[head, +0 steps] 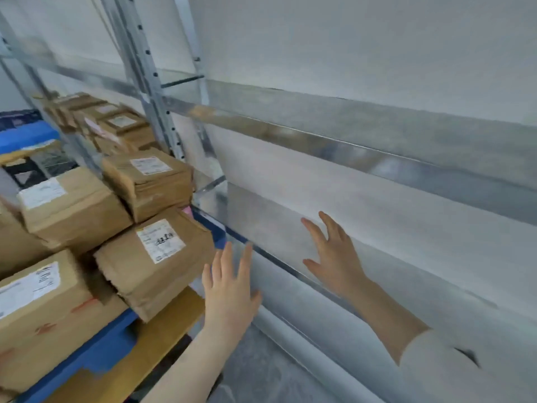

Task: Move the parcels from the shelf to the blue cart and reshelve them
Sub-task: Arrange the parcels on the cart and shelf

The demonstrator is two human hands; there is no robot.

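Note:
Several brown cardboard parcels with white labels are piled on the blue cart (96, 353) at the left. The nearest parcel (157, 263) overhangs the cart's right edge, and another parcel (148, 181) sits above it. My left hand (229, 289) is open with fingers spread, just right of the nearest parcel and not touching it. My right hand (334, 257) is open too, palm toward the bare metal shelf (377, 237) on the right. More parcels (116, 126) rest on a shelf section further back at the left.
A perforated metal upright (154, 91) divides the shelf sections. An upper shelf beam (348, 146) runs across at the right. A flat cardboard sheet (162, 324) lies under the cart's pile. Grey floor shows below between cart and shelf.

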